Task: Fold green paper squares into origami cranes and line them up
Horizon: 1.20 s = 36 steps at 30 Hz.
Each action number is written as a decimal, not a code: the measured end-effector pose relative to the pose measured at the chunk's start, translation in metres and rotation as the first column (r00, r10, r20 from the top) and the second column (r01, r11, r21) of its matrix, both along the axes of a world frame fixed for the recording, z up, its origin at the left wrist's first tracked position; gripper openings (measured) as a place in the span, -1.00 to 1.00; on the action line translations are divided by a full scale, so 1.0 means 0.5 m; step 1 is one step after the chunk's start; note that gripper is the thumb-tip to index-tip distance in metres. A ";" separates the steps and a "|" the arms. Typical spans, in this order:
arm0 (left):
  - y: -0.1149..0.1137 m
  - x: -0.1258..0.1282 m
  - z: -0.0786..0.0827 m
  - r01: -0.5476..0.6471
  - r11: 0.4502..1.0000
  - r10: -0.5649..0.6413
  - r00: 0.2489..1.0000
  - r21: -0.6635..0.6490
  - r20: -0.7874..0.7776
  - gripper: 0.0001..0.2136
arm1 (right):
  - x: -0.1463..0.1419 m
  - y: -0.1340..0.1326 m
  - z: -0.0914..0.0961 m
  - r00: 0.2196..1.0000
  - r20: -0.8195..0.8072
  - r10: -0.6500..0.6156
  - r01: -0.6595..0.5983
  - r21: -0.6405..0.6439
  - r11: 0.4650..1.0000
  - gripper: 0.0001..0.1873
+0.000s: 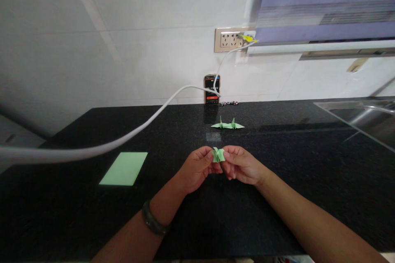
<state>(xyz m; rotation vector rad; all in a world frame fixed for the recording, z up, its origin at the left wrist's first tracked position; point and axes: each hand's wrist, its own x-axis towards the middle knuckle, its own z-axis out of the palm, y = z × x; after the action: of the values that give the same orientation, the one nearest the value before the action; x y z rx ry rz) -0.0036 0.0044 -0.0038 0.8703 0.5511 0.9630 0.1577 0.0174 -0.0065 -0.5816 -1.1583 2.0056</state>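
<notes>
My left hand (197,166) and right hand (243,165), both pinched closed, grip opposite sides of the folded green paper (219,155), which uneven pulling could tear.

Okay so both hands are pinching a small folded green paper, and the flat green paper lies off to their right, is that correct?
Not quite: the head view shows the flat green paper off to the left. The left hand and right hand do pinch the small folded green paper.
</notes>
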 end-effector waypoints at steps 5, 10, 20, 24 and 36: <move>-0.012 0.007 0.009 0.027 0.999 -0.025 0.993 -0.018 0.118 -0.88 | 0.000 -0.004 -0.006 0.996 -0.083 0.025 -0.025 0.003 1.000 -0.81; -0.015 0.011 0.008 0.048 0.999 -0.047 0.988 -0.004 0.146 -0.87 | 0.004 0.000 -0.019 0.996 -0.088 0.031 -0.033 -0.014 0.999 -0.79; -0.018 0.012 0.015 0.068 0.997 -0.063 0.979 -0.021 0.192 -0.84 | 0.004 0.000 -0.027 0.994 -0.107 0.014 -0.015 -0.003 1.000 -0.77; -0.020 0.014 0.018 0.061 0.998 -0.054 0.978 -0.030 0.204 -0.83 | 0.002 -0.002 -0.023 0.996 -0.091 0.012 -0.014 -0.020 1.000 -0.73; -0.021 0.013 0.017 0.087 0.996 -0.085 0.976 -0.003 0.200 -0.86 | 0.001 -0.004 -0.020 0.991 -0.132 0.029 -0.031 -0.016 0.999 -0.76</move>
<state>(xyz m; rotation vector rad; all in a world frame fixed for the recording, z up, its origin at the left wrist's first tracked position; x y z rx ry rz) 0.0027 -0.0061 0.0050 0.7704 0.3446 0.9545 0.1583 0.0156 -0.0167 -0.4356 -1.0764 2.0493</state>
